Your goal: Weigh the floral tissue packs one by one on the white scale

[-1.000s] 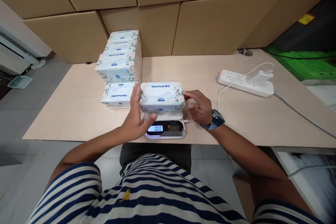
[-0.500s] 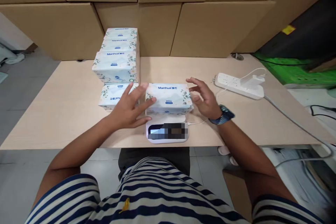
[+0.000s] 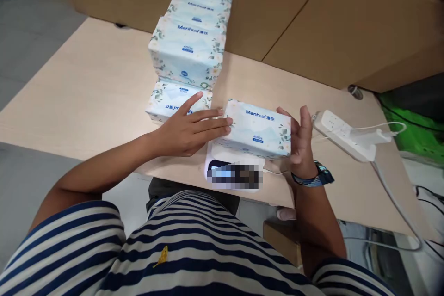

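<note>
A pale blue tissue pack (image 3: 258, 126) lies on a small white scale (image 3: 236, 169) near the table's front edge. My left hand (image 3: 189, 129) is flat with fingers stretched out, its fingertips touching the pack's left end. My right hand (image 3: 301, 141) is upright at the pack's right end, fingers straight and against it. A watch sits on my right wrist. Another tissue pack (image 3: 173, 104) lies on the table just behind my left hand.
A stack of tissue packs (image 3: 190, 41) stands behind the lone pack. Cardboard boxes (image 3: 329, 23) line the back of the table (image 3: 86, 92). A white power strip (image 3: 343, 134) with a plugged charger lies to the right.
The view has swung left and down. My hands have come back against the ends of the pack on the scale after spreading away from it.
</note>
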The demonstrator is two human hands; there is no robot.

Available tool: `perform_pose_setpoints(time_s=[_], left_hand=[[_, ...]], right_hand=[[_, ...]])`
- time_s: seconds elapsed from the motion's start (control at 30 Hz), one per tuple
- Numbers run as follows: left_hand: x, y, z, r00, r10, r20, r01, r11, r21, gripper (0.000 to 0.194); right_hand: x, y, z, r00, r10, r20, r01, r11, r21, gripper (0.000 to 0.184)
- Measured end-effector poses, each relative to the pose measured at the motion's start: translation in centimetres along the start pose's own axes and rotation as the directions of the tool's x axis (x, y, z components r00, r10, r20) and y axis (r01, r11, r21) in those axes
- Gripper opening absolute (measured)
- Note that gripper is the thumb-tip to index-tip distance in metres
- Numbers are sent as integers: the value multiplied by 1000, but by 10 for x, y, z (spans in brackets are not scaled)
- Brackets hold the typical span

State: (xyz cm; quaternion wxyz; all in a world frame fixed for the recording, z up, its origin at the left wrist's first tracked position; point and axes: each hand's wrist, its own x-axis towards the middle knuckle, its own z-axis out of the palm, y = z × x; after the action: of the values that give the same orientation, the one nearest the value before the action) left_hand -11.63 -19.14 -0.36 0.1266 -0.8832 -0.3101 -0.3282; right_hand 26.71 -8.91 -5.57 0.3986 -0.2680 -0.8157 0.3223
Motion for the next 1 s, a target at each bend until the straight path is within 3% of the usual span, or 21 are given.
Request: perform_pose_setpoints(time_s=[0.17,0.4,0.77,1.0], left_hand=[[-1,-1,2,997,-68,38,72,992,-104,66],[-2,-2,6,998,-68,9,69,987,-146,70],[-6,-4,11,995,-90,51,94,991,-93,57],[-3,-2,15,995,-81,-59,74,991,-108,59]], right_hand=[[-1,-1,-6,1000,-7,-5,7,1000,-9,126],[-4,-4,-9,998,-11,-67,4,994,-113,112],[-7,3,-10,995,-64,-82,48,981,-186,107],[1,-9,-6,991,-114,-74,93,966,-241,100]])
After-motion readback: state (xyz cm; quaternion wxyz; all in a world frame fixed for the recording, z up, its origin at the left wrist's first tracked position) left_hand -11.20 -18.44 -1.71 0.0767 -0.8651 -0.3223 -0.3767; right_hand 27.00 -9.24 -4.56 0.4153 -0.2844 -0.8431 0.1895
